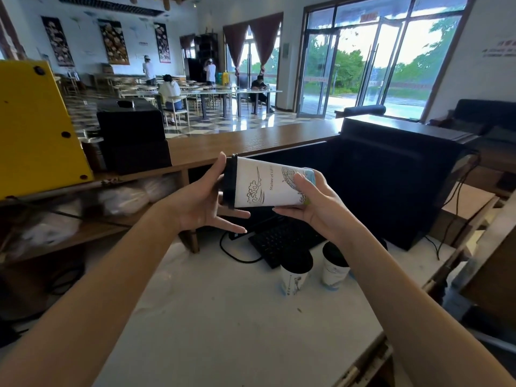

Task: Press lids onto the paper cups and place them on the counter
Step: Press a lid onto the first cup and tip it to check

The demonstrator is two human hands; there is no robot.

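Paper cup (268, 185): held on its side in mid-air above the counter, black lid (230, 181) on its mouth pointing left, base pointing right.

Head view, surroundings: a first lidded cup (296, 270) and a second lidded cup (335, 268) stand upright, just beside each other, on the white counter (223, 317). A black keyboard (282, 238) lies behind them, beneath the held cup. A large black unit (391, 185) stands behind the held cup. A yellow panel (36, 127) fills the left edge.

Surface and room: a raised wooden bar top (237, 141) runs across behind the counter. Beyond it is a hall with tables, chairs, several people and a checkered floor. Glass doors (363, 65) at the right show greenery outside.

Hands: the left hand (203, 202) lies palm-flat against the lid, fingers straight and spread. The right hand (315, 202) grasps the cup's base end, thumb on the printed side, fingers curled underneath.
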